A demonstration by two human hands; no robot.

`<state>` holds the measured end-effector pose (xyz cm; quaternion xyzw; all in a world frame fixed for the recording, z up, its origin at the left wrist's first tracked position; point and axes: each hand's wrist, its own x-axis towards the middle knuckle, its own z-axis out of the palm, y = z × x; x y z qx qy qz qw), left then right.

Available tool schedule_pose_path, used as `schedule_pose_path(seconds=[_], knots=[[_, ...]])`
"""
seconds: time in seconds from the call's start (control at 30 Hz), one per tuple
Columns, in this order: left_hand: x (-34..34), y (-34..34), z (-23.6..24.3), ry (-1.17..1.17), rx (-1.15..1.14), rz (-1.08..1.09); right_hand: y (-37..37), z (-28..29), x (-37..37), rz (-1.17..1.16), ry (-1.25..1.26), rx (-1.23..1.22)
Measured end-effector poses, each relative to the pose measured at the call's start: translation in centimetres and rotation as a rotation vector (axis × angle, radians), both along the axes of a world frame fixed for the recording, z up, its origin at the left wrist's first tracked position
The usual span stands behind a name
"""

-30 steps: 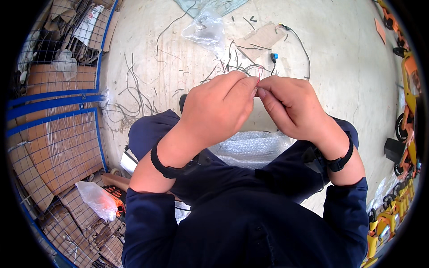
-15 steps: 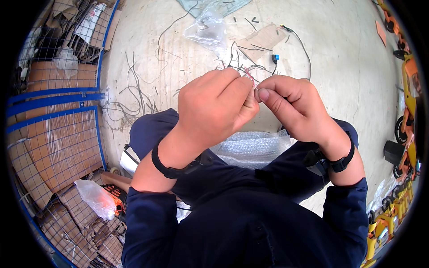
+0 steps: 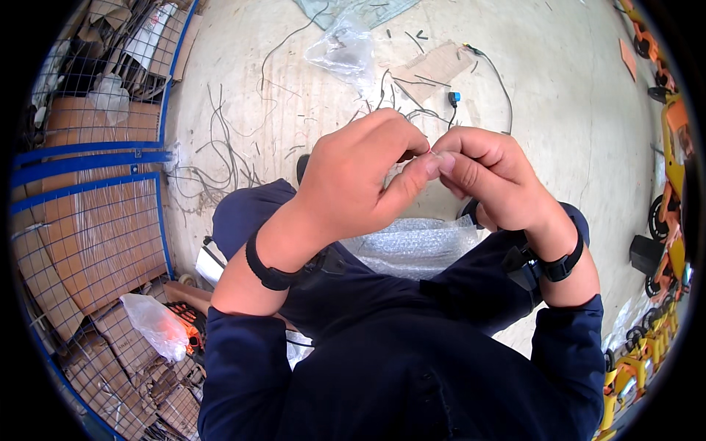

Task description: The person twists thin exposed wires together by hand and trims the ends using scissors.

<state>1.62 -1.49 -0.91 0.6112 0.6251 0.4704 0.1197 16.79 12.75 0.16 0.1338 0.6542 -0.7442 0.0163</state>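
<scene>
With the right hand (image 3: 493,176), pinches a thin red wire (image 3: 431,152), mostly hidden, between thumb and forefinger, on the far side of the bubble wrap (image 3: 412,246). With the left hand (image 3: 360,173), curls thumb and forefinger toward it from the left; cannot tell whether gripping. Has cardboard (image 3: 445,62) and a blue plug (image 3: 454,96) farther off on the floor (image 3: 573,110), dark cables (image 3: 234,158) left.

Top (image 3: 368,367), from where I stand: dark navy, creased, faint line low on the front; left sleeve (image 3: 246,360) and right sleeve (image 3: 570,353) both end well short of the wrists. Trousers (image 3: 250,214) navy, similar shade. Left wrist strap (image 3: 268,273) black; right wrist strap (image 3: 570,264) likewise, with a black boxy module (image 3: 522,269) beside it
</scene>
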Motion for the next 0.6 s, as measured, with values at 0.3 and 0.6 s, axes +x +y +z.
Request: schedule_pose_path(seconds=[0.3, 0.6], knots=[[-0.1, 0.1, -0.4, 0.122, -0.010, 0.006, -0.3, -0.1, -0.2, -0.008, 0.118, 0.580], [0.1, -0.5, 0.6, -0.579, -0.214, -0.169, -0.8, -0.9, -0.1, -0.085, 0.334, 0.268]])
